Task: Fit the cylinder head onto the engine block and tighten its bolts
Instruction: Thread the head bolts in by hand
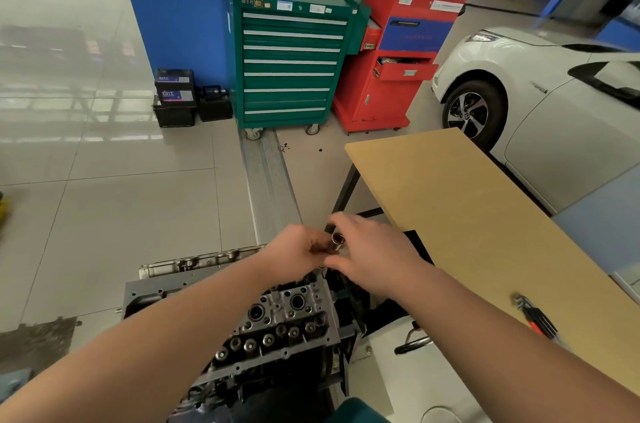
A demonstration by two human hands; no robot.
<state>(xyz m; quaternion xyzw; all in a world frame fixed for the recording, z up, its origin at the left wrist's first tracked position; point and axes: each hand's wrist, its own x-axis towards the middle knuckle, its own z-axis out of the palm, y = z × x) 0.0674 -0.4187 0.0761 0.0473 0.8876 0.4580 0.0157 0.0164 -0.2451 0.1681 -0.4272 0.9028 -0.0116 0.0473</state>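
The grey cylinder head [277,322] lies on the engine block [242,384] at the bottom centre, its round bores and bolt holes facing up. Above its far end both hands meet around a small shiny socket-like tool [336,240]. My left hand [294,248] pinches the tool from the left. Fingers of my right hand [367,249] curl round it from the right. What lies below the tool is hidden by the hands.
A tan wooden table [467,215] stands to the right with red-handled tools [536,317] near its front edge. Further back are a green tool cabinet [291,52], a red cabinet [398,52], batteries [176,93] on the floor and a white car [554,93].
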